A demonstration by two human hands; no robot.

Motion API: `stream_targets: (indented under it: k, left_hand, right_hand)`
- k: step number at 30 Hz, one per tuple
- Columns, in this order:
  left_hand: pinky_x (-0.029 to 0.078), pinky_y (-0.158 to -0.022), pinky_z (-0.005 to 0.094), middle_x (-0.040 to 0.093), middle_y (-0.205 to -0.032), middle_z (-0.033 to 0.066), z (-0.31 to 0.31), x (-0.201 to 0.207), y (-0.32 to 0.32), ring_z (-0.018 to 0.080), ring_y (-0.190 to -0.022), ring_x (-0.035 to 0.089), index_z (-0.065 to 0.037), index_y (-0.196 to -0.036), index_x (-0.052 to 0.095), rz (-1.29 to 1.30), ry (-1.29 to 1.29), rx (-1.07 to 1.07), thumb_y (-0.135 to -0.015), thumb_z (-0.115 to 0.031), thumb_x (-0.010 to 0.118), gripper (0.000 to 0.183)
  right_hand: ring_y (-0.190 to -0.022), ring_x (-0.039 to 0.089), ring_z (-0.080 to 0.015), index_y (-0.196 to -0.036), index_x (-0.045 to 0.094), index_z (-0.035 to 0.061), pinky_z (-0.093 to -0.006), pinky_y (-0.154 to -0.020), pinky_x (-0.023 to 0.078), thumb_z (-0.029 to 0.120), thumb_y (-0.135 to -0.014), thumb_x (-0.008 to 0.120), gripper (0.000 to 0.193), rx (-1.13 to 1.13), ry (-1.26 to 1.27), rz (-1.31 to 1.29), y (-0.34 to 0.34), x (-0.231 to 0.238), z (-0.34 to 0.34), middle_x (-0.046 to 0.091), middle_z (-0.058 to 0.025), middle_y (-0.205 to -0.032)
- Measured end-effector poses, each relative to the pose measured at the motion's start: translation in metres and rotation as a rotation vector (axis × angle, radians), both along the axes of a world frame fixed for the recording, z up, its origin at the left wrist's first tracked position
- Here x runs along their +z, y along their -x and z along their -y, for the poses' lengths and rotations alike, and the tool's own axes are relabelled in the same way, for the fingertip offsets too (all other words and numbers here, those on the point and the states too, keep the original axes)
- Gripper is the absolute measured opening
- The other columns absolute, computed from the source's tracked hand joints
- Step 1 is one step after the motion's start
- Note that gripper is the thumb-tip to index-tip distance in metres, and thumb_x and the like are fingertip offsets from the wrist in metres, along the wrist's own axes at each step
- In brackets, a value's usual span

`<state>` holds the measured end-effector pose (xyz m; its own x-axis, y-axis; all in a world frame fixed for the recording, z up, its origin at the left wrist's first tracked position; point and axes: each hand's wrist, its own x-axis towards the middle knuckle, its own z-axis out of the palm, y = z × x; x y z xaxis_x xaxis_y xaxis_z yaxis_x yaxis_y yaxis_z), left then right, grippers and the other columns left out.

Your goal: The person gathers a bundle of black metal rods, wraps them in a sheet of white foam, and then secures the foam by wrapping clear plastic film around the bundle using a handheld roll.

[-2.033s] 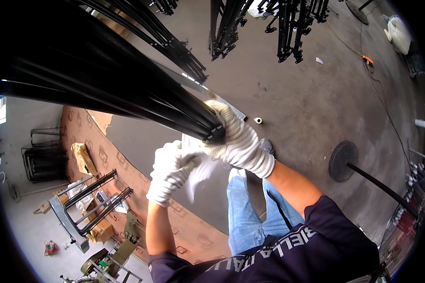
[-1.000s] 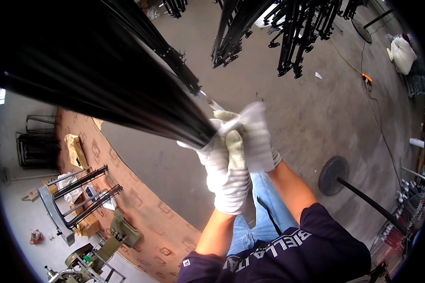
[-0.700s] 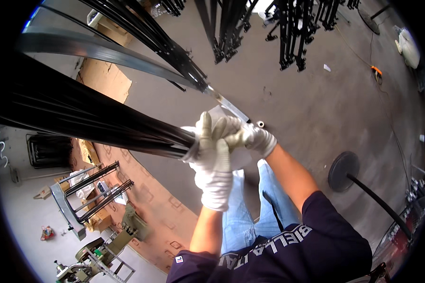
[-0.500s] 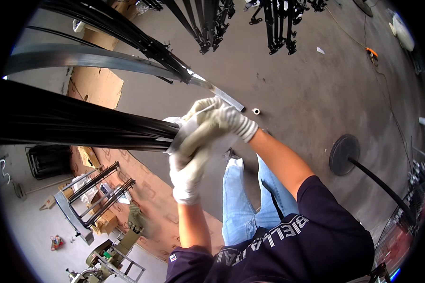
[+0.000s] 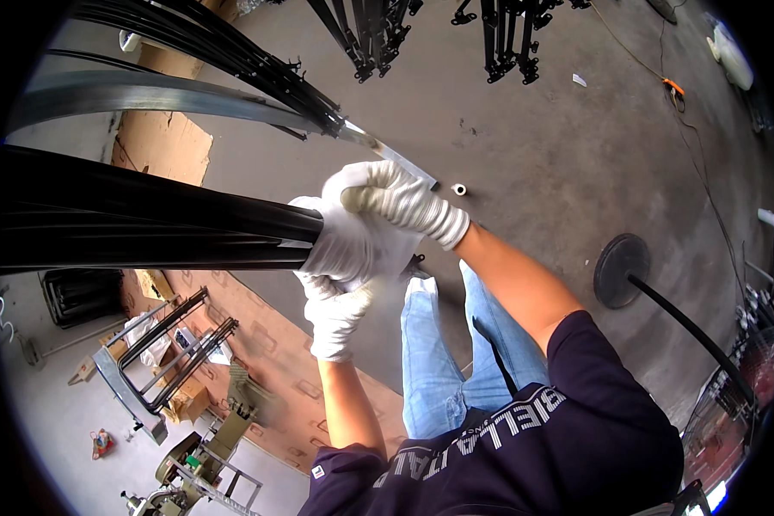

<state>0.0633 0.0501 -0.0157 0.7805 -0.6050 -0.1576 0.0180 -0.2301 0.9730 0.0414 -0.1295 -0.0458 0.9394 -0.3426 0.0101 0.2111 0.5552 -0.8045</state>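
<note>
Right hand (image 5: 396,196) grips the far side of white wrap (image 5: 357,245); left hand (image 5: 335,314) its near side. Wrap surrounds the black tubes' (image 5: 189,211) right end. Judged partly done: end covered, wrap loose, leftward lengths bare. Small roll (image 5: 459,189) lies farther right.

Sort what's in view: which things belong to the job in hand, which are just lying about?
In use:
- left hand and right hand, gloved, on the wrap
- thin white wrap around the tubes' end
- bundled black tubes

Apparently lying about:
- small white ring-shaped piece
- white scrap
- orange connector
</note>
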Motion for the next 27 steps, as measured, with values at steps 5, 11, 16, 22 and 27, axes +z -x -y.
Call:
stream_targets:
  k: [5,11,16,22,27]
  left_hand:
    - [0.041,-0.091,0.0339,0.041,-0.123,0.0076,0.012,0.003,0.002,0.0196,-0.109,0.045,-0.014,-0.135,0.018,-0.17,0.017,0.063,-0.054,-0.006,0.079,0.102]
    - [0.04,-0.089,0.0331,0.046,-0.112,0.0048,0.026,0.007,-0.016,0.0178,-0.101,0.047,-0.007,-0.124,0.034,0.002,0.092,0.028,-0.056,-0.021,0.08,0.083]
    - [0.042,-0.081,0.0325,0.05,-0.101,0.0067,0.044,0.006,-0.055,0.0194,-0.093,0.049,-0.002,-0.106,0.048,-0.079,0.109,-0.331,-0.071,-0.032,0.065,0.05]
    - [0.044,-0.061,0.031,0.05,-0.073,0.007,0.091,0.016,-0.067,0.0204,-0.068,0.052,-0.004,-0.077,0.052,1.408,-0.237,-0.622,-0.077,-0.016,0.05,0.012]
    - [0.049,-0.073,0.0352,0.061,-0.086,0.01,0.074,0.003,-0.06,0.0241,-0.081,0.06,0.002,-0.104,0.051,-0.289,0.282,-0.387,-0.085,-0.018,0.05,0.027]
  right_hand:
    - [-0.065,0.062,-0.0207,-0.082,0.054,0.0101,-0.0313,-0.056,0.048,0.006,-0.077,0.05,0.008,-0.376,1.124,-0.284,0.026,0.044,0.008,0.063,-0.0056,-0.073]
    - [-0.058,0.061,-0.0214,-0.078,0.053,0.01,-0.0302,-0.049,0.047,0.002,-0.074,0.054,0.009,-0.514,1.049,-0.291,0.05,0.044,0.011,0.062,-0.0041,-0.068]
    - [-0.054,0.06,-0.0211,-0.075,0.053,0.0104,-0.0305,-0.048,0.045,0.004,-0.075,0.054,0.007,-0.561,1.147,-0.316,0.042,0.036,0.013,0.06,-0.0044,-0.064]
    - [-0.054,0.06,-0.0191,-0.075,0.052,0.0098,-0.0305,-0.048,0.046,0.005,-0.077,0.052,0.006,-0.588,1.133,-0.367,0.045,0.035,0.024,0.062,-0.0034,-0.067]
    - [-0.058,0.061,-0.0192,-0.09,0.06,0.01,-0.0296,-0.055,0.047,0.03,-0.077,0.061,0.024,-0.258,0.916,-0.11,0.094,0.07,0.028,0.062,-0.0036,-0.069]
